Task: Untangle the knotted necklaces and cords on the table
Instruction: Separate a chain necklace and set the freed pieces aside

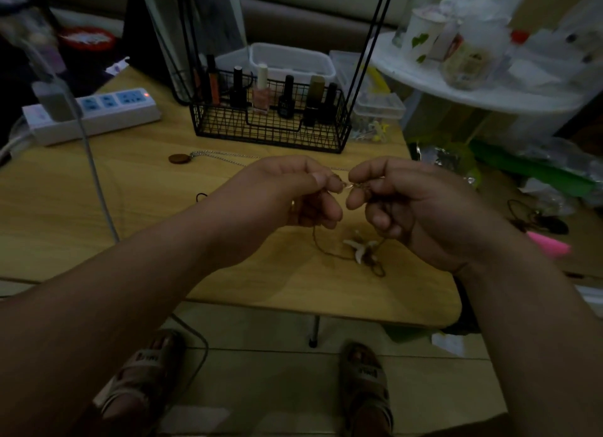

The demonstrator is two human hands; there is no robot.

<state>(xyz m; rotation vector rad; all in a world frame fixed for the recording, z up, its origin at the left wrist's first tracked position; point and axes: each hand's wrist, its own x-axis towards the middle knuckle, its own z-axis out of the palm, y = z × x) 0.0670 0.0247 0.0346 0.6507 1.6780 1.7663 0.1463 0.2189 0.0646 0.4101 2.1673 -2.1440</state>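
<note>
Between the hands, just above the table point(98, 208), a small knot point(347, 184) in a thin brown cord point(321, 244) is pinched from both sides. The left hand point(287, 191) grips it with thumb and forefinger, and the right hand point(408, 205) does likewise. Below the right hand the cord trails down to a pale pendant point(359, 245) lying on the wood. Doing this well likely means leaving the strands slack and teasing one loop open with a fingernail rather than tugging. Beyond the hands lies a silver chain point(222, 157).

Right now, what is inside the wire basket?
Upright bottles stand in the wire basket: several dark ones, a pink one and an orange tube at its left end. The mesh and dim light hide their bases and anything lying flat.
</note>
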